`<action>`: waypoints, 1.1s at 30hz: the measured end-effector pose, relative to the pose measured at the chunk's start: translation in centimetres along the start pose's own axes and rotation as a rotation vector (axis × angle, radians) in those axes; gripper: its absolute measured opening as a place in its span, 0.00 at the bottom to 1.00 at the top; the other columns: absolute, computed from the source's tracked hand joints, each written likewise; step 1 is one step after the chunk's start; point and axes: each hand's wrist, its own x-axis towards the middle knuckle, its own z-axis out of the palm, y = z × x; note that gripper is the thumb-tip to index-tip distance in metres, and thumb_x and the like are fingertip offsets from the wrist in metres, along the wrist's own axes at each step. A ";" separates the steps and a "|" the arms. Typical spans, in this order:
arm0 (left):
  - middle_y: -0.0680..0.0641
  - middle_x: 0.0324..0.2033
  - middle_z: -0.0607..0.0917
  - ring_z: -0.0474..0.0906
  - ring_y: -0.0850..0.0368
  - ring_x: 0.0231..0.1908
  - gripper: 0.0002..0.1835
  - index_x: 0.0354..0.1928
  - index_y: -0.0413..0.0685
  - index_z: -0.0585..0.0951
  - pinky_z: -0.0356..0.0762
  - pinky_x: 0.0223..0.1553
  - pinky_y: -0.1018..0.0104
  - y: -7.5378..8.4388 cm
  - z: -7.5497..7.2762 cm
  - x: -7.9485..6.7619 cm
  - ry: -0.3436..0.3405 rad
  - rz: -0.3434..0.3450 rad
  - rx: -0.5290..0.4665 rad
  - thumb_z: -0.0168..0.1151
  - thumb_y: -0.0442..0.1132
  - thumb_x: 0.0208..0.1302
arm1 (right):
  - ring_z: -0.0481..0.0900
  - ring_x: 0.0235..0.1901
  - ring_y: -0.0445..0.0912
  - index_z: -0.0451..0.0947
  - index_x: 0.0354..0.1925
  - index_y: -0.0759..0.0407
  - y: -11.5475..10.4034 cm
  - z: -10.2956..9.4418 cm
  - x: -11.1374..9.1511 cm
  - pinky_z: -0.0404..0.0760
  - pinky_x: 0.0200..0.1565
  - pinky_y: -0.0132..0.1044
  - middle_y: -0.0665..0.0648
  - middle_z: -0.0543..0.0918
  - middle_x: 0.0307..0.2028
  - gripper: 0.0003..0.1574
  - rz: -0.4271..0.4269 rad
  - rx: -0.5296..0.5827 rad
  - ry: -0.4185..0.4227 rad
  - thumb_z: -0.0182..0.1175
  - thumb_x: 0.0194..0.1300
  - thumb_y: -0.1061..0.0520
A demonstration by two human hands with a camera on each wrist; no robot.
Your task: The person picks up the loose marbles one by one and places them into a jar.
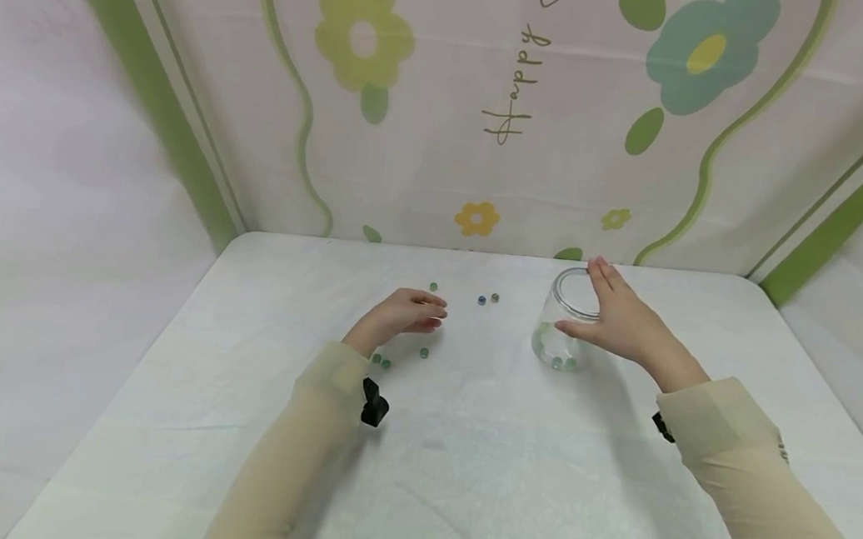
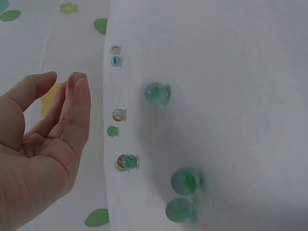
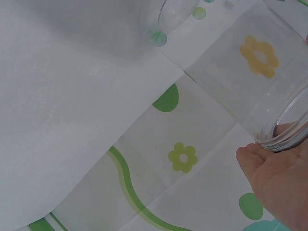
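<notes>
We have some marbles (image 1: 557, 363) in the jar (image 1: 555, 310) our right hand (image 1: 620, 322) grips, other marbles (image 1: 424, 352) left out, our left hand (image 1: 401, 315) relaxed and empty.

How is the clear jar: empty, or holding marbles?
The jar holds some marbles: they show through its clear lower wall.

the white-covered table (image 1: 462, 472) carries a clear jar (image 1: 557, 308) and scattered glass marbles (image 1: 424, 353).
</notes>
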 end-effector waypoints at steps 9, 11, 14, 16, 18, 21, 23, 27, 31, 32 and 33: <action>0.37 0.60 0.76 0.74 0.46 0.60 0.20 0.62 0.36 0.71 0.76 0.62 0.61 -1.9 -1.4 -0.7 -0.027 -0.036 0.045 0.50 0.38 0.72 | 0.36 0.74 0.64 0.29 0.74 0.66 0.0 0.1 0.0 0.50 0.69 0.66 0.68 0.33 0.75 0.71 0.007 -0.006 -0.021 0.57 0.59 0.28; 0.37 0.60 0.76 0.74 0.46 0.60 0.20 0.62 0.36 0.71 0.75 0.62 0.61 -2.2 -1.6 -0.8 -0.027 -0.038 0.055 0.50 0.38 0.72 | 0.36 0.74 0.64 0.29 0.74 0.67 0.0 0.1 0.0 0.50 0.69 0.66 0.68 0.34 0.75 0.71 0.007 -0.007 -0.019 0.57 0.59 0.28; 0.37 0.59 0.77 0.75 0.47 0.58 0.20 0.61 0.36 0.72 0.76 0.61 0.61 -2.8 -1.7 -0.8 -0.019 -0.043 0.068 0.51 0.37 0.72 | 0.36 0.74 0.64 0.29 0.74 0.67 0.0 0.1 0.0 0.50 0.69 0.66 0.68 0.34 0.75 0.71 0.007 -0.007 -0.017 0.58 0.59 0.29; 0.38 0.58 0.78 0.77 0.50 0.56 0.19 0.60 0.37 0.73 0.78 0.58 0.63 -3.1 -1.8 -0.8 -0.008 -0.062 0.063 0.52 0.37 0.71 | 0.36 0.74 0.64 0.29 0.74 0.67 0.0 0.1 0.0 0.50 0.69 0.66 0.68 0.34 0.75 0.71 0.007 -0.007 -0.017 0.58 0.59 0.29; 0.39 0.57 0.78 0.79 0.53 0.53 0.18 0.60 0.37 0.74 0.80 0.55 0.65 -3.4 -1.7 -0.7 -0.003 -0.076 0.071 0.53 0.37 0.71 | 0.36 0.74 0.64 0.29 0.74 0.67 0.0 0.1 0.0 0.50 0.69 0.66 0.68 0.33 0.75 0.71 0.006 -0.007 -0.017 0.58 0.59 0.29; 0.40 0.56 0.79 0.80 0.56 0.50 0.18 0.59 0.39 0.75 0.81 0.52 0.68 -3.7 -1.7 -0.8 -0.006 -0.096 0.094 0.53 0.38 0.71 | 0.36 0.74 0.64 0.29 0.74 0.68 0.0 0.1 0.0 0.50 0.70 0.66 0.68 0.34 0.75 0.71 0.005 -0.007 -0.016 0.58 0.59 0.29; 0.40 0.56 0.79 0.81 0.56 0.50 0.18 0.59 0.39 0.74 0.81 0.52 0.68 -3.8 -1.7 -0.9 -0.015 -0.095 0.112 0.54 0.38 0.71 | 0.36 0.74 0.64 0.30 0.74 0.67 0.0 0.1 0.0 0.49 0.70 0.66 0.68 0.34 0.75 0.71 0.004 -0.004 -0.016 0.58 0.59 0.29; 0.40 0.55 0.80 0.81 0.56 0.48 0.19 0.59 0.39 0.75 0.81 0.51 0.68 -4.0 -1.7 -1.0 -0.026 -0.087 0.152 0.56 0.38 0.69 | 0.36 0.74 0.64 0.30 0.74 0.67 0.0 0.1 0.0 0.49 0.70 0.66 0.68 0.34 0.75 0.71 0.005 0.000 -0.015 0.58 0.59 0.29; 0.41 0.54 0.80 0.81 0.57 0.45 0.20 0.58 0.39 0.75 0.81 0.50 0.67 -4.0 -1.5 -0.9 -0.033 -0.069 0.201 0.58 0.39 0.67 | 0.36 0.74 0.64 0.30 0.74 0.68 -0.1 0.1 0.0 0.49 0.70 0.66 0.68 0.33 0.75 0.71 0.009 -0.002 -0.017 0.58 0.59 0.30; 0.41 0.53 0.81 0.81 0.57 0.44 0.20 0.58 0.39 0.75 0.81 0.49 0.67 -4.0 -1.5 -0.9 -0.033 -0.067 0.206 0.59 0.39 0.67 | 0.36 0.74 0.64 0.29 0.74 0.68 -0.1 0.1 0.0 0.49 0.70 0.66 0.68 0.33 0.75 0.71 0.010 -0.002 -0.017 0.58 0.59 0.30; 0.41 0.53 0.81 0.81 0.58 0.43 0.20 0.58 0.40 0.76 0.81 0.48 0.68 -4.1 -1.4 -0.8 -0.032 -0.065 0.213 0.59 0.39 0.66 | 0.36 0.74 0.64 0.29 0.74 0.68 -0.1 0.1 0.0 0.49 0.70 0.66 0.68 0.33 0.75 0.71 0.011 -0.002 -0.018 0.58 0.59 0.30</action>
